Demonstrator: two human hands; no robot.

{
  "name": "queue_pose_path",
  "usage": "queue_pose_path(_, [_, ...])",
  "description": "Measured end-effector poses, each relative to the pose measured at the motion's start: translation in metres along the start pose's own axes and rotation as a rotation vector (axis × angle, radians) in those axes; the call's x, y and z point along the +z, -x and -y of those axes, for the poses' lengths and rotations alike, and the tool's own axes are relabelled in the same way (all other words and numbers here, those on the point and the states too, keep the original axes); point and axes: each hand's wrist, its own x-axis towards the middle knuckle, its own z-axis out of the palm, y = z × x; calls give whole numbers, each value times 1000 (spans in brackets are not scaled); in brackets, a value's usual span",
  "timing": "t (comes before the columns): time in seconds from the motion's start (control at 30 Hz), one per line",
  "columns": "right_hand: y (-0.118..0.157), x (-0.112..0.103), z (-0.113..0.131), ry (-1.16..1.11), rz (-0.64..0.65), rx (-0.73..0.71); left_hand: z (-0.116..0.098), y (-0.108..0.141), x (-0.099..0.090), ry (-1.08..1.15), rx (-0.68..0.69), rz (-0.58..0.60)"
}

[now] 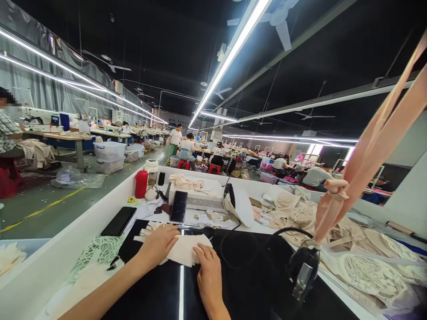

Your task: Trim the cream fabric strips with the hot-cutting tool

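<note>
Thin cream fabric pieces [185, 250] lie in an uneven, overlapping pile on the glossy black work surface [253, 275]. My left hand [159, 244] rests flat over the pile's left part, its fingers extended toward the right; ruffled edges of the pieces stick out beyond it. At the right end, my right hand [209, 271] touches the cloth with slightly bent, parted fingertips. Neither hand visibly pinches the fabric. On the right, a black device with a metal clip [304, 271] hangs from a knotted pink fabric strip [336, 198].
Two dark phones, one lying [119, 221] and one leaning [179, 206], are near a white box [200, 200]. A red container [142, 184] stands behind. Pale green cord [95, 255] lies left; beige lace garments [367, 271] are heaped right. People work at tables beyond.
</note>
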Motion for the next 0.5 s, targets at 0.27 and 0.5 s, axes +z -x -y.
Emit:
queue_pose_path(0.27, [3, 12, -5, -11, -3, -17, 40, 15, 38, -103, -123, 54])
queue_pose_path(0.5, [3, 15, -8, -24, 3, -27, 48, 26, 49, -99, -130, 33])
